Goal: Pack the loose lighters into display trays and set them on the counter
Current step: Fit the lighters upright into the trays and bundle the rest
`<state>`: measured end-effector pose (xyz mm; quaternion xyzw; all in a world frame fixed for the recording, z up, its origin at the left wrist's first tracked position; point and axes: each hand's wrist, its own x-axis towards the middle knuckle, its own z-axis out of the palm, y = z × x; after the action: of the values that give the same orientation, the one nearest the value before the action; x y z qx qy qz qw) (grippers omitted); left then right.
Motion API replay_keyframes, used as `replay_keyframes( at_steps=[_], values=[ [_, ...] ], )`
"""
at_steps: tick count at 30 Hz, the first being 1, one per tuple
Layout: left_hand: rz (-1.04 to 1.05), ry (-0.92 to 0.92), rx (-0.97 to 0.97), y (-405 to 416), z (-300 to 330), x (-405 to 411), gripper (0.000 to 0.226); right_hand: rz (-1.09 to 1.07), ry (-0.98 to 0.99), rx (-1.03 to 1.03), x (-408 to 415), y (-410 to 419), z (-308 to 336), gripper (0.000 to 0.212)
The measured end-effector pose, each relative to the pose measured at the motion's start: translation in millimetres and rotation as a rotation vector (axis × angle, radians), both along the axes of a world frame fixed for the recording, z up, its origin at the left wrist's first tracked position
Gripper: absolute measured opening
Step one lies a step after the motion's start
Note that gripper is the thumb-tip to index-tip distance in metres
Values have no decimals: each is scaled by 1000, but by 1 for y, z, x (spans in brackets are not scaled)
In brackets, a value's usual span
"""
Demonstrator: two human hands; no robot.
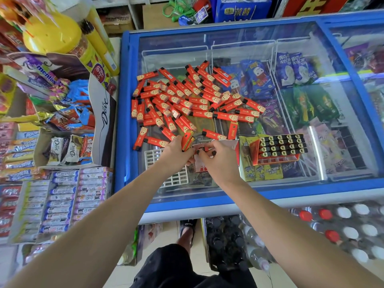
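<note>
A heap of loose red lighters lies on the glass lid of a blue chest freezer. My left hand grips a few red lighters standing upright. My right hand pinches a lighter over a red and white display tray that my hands mostly hide. A filled display tray with rows of black lighter tops stands to the right. A white plastic grid insert lies under my left wrist.
Candy and chocolate boxes crowd the shelf to the left of the freezer. Packs of bottled drinks stand on the floor at the lower right. Ice cream packets show through the glass.
</note>
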<state>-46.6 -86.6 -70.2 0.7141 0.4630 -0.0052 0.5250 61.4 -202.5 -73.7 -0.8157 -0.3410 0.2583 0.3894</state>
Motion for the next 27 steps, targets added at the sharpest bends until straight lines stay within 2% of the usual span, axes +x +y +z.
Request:
replay_keyframes(
  at_steps=[8,14,19,27],
  values=[
    [10,-16,-34,-2,0,-1,8,-161,237,8,-7,9,-5,11],
    [15,-21,-50,-1,1,-1,11,-371,552,35,-9,16,-3,14],
    [3,-10,-42,-1,1,-2,10,-242,301,49,-7,10,1,10],
    [-3,1,-57,1,5,-1,13,-245,309,-69,-3,10,-7,16]
  ],
)
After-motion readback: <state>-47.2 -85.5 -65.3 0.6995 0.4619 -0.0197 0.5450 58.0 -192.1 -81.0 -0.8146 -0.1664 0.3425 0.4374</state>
